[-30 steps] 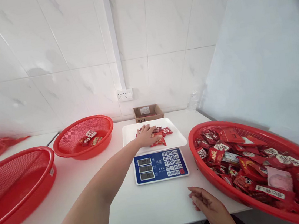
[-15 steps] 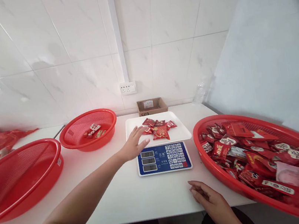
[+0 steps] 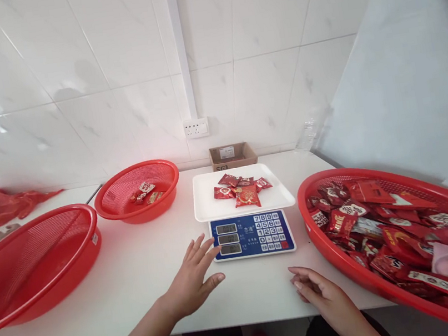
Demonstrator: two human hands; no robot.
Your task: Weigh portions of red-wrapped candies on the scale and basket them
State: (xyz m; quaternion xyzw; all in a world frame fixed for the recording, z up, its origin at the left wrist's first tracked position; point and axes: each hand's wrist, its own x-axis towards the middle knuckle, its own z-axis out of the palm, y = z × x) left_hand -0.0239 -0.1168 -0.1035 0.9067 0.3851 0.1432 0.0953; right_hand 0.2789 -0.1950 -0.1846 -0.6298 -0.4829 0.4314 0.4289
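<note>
The small red packets [image 3: 246,195] are shiny and crinkly, with white and gold marks on them. They lie in a loose little pile, some on top of others, on the white tray [image 3: 208,204] of the scale. The blue front [image 3: 252,235] of the scale has number keys and three gray screens. The left hand [image 3: 193,278] is open and holds nothing — its fingers are spread out by the screens. The right hand [image 3: 316,292] is near the front edge of the table, with its fingers curled in a bit, and I can't tell if it holds anything.

The table [image 3: 140,281] is white and flat. A big red basket [image 3: 315,233] on the right is full of packets, and a round red basket [image 3: 140,214] at the back has just a few. Behind the tray is a small brown box [image 3: 233,156], and the wall [image 3: 124,37] has shiny white tiles and a socket [image 3: 196,128].

The red basket on the left [image 3: 71,269] is cut off by the side of the view. The last number on each screen is hard to read — too small and dim.
</note>
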